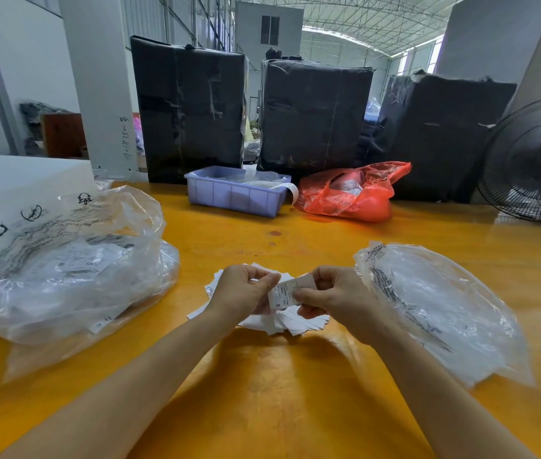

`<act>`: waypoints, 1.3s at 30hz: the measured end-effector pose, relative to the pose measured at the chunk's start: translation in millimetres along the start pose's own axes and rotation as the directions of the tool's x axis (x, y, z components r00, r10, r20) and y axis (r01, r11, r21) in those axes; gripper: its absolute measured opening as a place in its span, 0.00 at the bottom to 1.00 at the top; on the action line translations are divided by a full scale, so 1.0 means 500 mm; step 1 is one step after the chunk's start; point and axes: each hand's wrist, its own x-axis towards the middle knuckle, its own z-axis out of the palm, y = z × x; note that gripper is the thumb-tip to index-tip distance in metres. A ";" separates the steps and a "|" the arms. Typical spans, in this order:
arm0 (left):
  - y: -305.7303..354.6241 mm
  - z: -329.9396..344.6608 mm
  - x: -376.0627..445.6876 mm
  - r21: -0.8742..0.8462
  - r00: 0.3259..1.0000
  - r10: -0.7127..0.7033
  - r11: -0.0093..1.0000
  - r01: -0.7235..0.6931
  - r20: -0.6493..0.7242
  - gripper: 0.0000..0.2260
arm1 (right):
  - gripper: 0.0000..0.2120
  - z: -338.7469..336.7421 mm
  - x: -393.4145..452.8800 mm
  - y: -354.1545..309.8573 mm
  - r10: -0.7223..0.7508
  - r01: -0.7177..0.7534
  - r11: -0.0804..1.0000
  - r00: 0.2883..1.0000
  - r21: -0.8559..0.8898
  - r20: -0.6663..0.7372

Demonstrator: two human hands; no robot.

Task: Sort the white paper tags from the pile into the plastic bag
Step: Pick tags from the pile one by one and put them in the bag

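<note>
While both my left hand and right hand pinch one white tag above the pile, I judge sorting underway; next, carry it to the plastic bag.

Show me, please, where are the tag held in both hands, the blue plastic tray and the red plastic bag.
tag (285, 293): head view, on its printed face between the fingers.
blue plastic tray (234, 197): head view, on its front wall.
red plastic bag (355, 197): head view, on its crumpled middle.
</note>
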 end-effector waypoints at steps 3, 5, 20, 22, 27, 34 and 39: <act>0.004 -0.004 0.003 -0.024 1.000 0.013 1.000 -0.014 -0.012 0.06 | 0.08 -0.006 0.001 -0.005 0.011 -0.011 1.000 1.000 -0.002 0.015; 0.005 -0.005 0.003 -0.028 1.000 0.018 0.999 -0.018 -0.002 0.07 | 0.08 -0.009 0.000 -0.006 0.017 -0.016 1.000 0.999 -0.012 0.029; -0.006 0.011 0.000 0.016 0.997 0.056 0.998 -0.055 -0.049 0.09 | 0.09 0.046 -0.003 0.001 -0.036 0.045 0.985 0.998 -0.167 0.056; -0.002 0.009 0.000 -0.040 1.000 0.020 0.999 -0.021 -0.015 0.09 | 0.08 0.042 0.000 0.000 -0.080 0.077 0.983 0.997 -0.168 -0.012; 0.002 0.011 -0.006 -0.127 0.990 -0.035 0.991 0.053 0.138 0.07 | 0.08 0.019 0.003 0.000 -0.111 0.115 0.993 0.963 0.001 -0.244; 0.002 0.010 -0.007 -0.083 0.999 -0.029 0.996 0.031 0.032 0.11 | 0.03 0.012 0.001 0.000 -0.122 0.125 0.992 0.976 0.006 -0.183; 0.003 0.005 -0.004 -0.061 0.997 -0.028 0.998 0.024 -0.071 0.09 | 0.05 0.017 0.003 0.005 -0.183 0.165 0.972 0.978 -0.165 -0.101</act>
